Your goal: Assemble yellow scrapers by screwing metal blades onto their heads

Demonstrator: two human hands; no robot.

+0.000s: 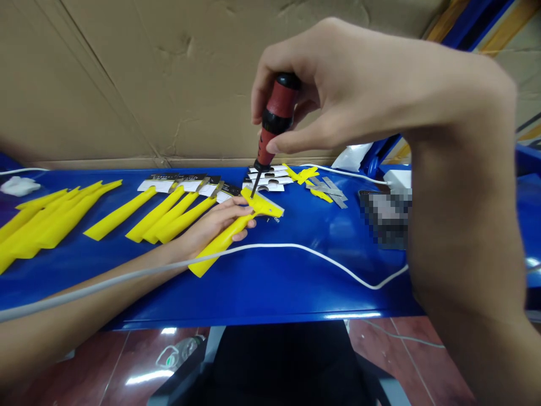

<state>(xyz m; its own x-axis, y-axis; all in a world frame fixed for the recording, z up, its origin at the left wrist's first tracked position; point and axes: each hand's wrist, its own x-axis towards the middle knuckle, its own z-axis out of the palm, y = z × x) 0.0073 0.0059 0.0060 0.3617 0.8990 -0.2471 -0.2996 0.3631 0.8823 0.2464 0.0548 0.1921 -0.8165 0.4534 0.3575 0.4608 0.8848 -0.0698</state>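
My left hand (pixel 222 223) is closed around a yellow scraper (pixel 224 239), just below its wide head. A thin metal edge shows along the far side of that head. In my right hand (pixel 313 84) is a red and black screwdriver (pixel 276 110), held upright and slightly tilted by the fingers and thumb. Its tip meets the left part of the scraper head; the screw under it is too small to make out. Several tiny screws (pixel 276 219) lie on the blue table just right of the scraper head.
Yellow scrapers with black and white cards (pixel 169 217) lie left of my left hand; more yellow handles (pixel 54 217) are piled farther left. Small yellow parts (pixel 307 175) and grey metal strips (pixel 332 190) lie behind. A white cable (pixel 296 246) crosses the blue table (pixel 270 293). Cardboard (pixel 169 84) stands behind.
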